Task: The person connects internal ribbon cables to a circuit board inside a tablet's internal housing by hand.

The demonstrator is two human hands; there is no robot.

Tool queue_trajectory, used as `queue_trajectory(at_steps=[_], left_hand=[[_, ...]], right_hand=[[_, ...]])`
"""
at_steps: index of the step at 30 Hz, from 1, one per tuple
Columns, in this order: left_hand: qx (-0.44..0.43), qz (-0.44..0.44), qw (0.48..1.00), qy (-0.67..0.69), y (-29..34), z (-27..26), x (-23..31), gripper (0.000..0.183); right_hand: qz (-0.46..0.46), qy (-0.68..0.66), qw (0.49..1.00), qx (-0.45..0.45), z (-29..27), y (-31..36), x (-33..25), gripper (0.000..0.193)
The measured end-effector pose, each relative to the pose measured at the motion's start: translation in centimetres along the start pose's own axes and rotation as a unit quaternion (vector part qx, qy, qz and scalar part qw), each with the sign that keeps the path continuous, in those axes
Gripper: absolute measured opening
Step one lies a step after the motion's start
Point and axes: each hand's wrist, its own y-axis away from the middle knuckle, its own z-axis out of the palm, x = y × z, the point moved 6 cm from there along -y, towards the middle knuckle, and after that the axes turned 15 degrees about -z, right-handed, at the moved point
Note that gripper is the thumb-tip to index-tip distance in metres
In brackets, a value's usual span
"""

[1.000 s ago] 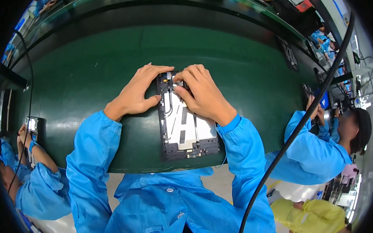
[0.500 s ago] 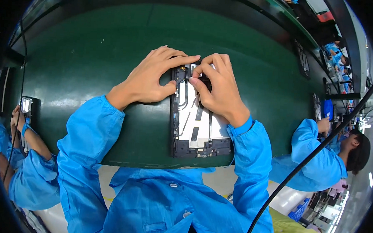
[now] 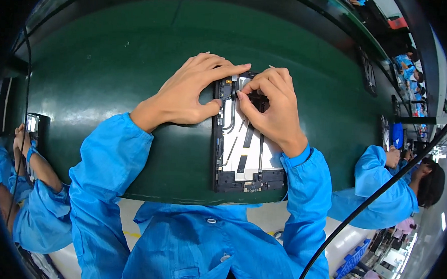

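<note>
An opened tablet point(image 3: 252, 159) lies on the green table in front of me, its silver battery area, black strips and dark inner frame exposed. My left hand point(image 3: 185, 93) spans its upper left corner. The index finger reaches along the top edge and the thumb rests at the left side, the two spread wide apart. Over the upper part of the tablet, my right hand point(image 3: 275, 104) is closed in a pinch, thumb against bent fingers. Whatever is between those fingertips is hidden or too small to make out. Part of the tablet's upper right lies behind this hand.
Co-workers in blue sit on both sides, a person's hands point(image 3: 23, 138) at left and a blue sleeve point(image 3: 376, 171) at right. A black cable point(image 3: 376, 191) crosses the right foreground. Another device point(image 3: 367, 71) stands by the table's far right edge.
The tablet and both my hands appear slightly further right in the picture, and the view has shifted a little too. My hands keep much the same pose.
</note>
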Motion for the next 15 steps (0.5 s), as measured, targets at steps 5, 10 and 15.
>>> queue_trajectory(at_steps=[5, 10, 15], left_hand=[[0.032, 0.015, 0.999, 0.002, 0.12, -0.13, -0.07, 0.087], [-0.007, 0.025, 1.000, 0.008, -0.12, -0.28, 0.03, 0.089], [-0.010, 0.026, 0.999, -0.016, -0.13, 0.20, 0.10, 0.088]], right_hand=[[-0.014, -0.005, 1.000, 0.006, -0.05, -0.05, 0.01, 0.016], [-0.010, -0.012, 1.000, 0.007, -0.36, 0.11, 0.11, 0.015], [-0.006, -0.029, 1.000, 0.010, -0.57, 0.50, 0.23, 0.017]])
